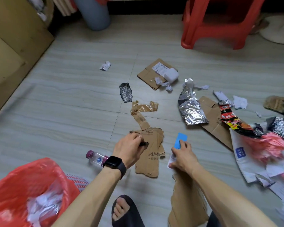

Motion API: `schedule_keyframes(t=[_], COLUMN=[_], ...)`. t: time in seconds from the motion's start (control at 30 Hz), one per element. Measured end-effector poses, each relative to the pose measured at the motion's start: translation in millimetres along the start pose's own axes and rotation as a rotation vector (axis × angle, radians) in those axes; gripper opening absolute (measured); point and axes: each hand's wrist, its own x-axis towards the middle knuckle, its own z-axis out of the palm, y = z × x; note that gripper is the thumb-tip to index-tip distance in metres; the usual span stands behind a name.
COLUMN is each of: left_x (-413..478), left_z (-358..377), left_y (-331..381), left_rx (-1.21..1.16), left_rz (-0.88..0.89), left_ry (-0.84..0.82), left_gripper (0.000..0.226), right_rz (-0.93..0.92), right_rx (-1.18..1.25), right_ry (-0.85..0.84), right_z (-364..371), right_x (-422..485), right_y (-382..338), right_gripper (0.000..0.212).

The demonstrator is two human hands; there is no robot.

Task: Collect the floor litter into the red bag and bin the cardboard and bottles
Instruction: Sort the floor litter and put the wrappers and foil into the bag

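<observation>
Down at the bottom edge sat a sandalled foot (123, 210), and to its left the red bag (15, 185) gaped open in the lower left corner, white scraps already inside. At lower right a ragged cardboard sheet (185, 203) lay under the right forearm. Up a step, centre frame: the left hand (129, 149), watch on the wrist, had its fingers curled onto the left edge of the torn cardboard (152, 158), pinching it. Light stuff, that, probably stiff enough to lift flat but ragged, so a firm side edge looked a better hold than the thin neck at its top. The right hand (183, 157), just right of that piece, pinched a blue card (180, 140) between thumb and fingers, a white slip (171, 160) tucked beneath. The bottle (96, 158) lay on its side just beside the left wrist, smooth and likely to roll, so the body was the place to grab. Farther up, brown tape (144, 108), a foil wrapper (190, 107) and a flat box panel (152, 74) waited on the tiles, with the red stool (216, 25) at upper right.
</observation>
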Motion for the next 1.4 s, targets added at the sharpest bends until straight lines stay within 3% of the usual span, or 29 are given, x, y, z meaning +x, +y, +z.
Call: schedule_keyframes(t=[0.17,0.33,0.47,0.7,0.87,0.97,1.23,1.4], left_x=[-3.8,-4.2,-1.8,-4.1,-9.9,-16.2,-65.5,-143.7], left_z=[2.0,10.7,17.2,15.5,-13.4,-46.9,-167.8,-210.8], left_y=[10.4,15.2,14.6,19.7,20.5,10.1,-41.2,-88.8], left_rx=[-0.022,-0.055,-0.034,-0.063,-0.084,-0.024,0.189,0.14], left_rz=[-0.009,-0.01,-0.01,-0.037,-0.1,-0.133,-0.198,-0.376], left_ry=[-0.016,-0.04,-0.069,-0.083,-0.068,-0.023,0.13,0.249], left_gripper=[0.029,0.028,0.029,0.029,0.026,0.026,0.026,0.024], right_rz=[-0.006,-0.026,-0.028,0.032,0.169,0.011,-0.582,-0.889], right_rx=[-0.096,-0.276,-0.256,0.187,0.636,0.694,0.484,0.373], right_ry=[-0.018,-0.014,-0.011,0.074,0.288,0.428,0.803,0.936], right_z=[-0.7,-3.3,-3.0,-7.8,-35.0,-67.8,-146.9,-163.4], right_x=[9.7,17.3,19.9,15.1,-0.9,-17.6,-74.5,-119.8], right_y=[0.1,0.9,2.7,21.9,14.1,-17.0,-139.7,-212.4], right_gripper=[0.095,0.089,0.077,0.024,0.017,0.019,0.009,0.006])
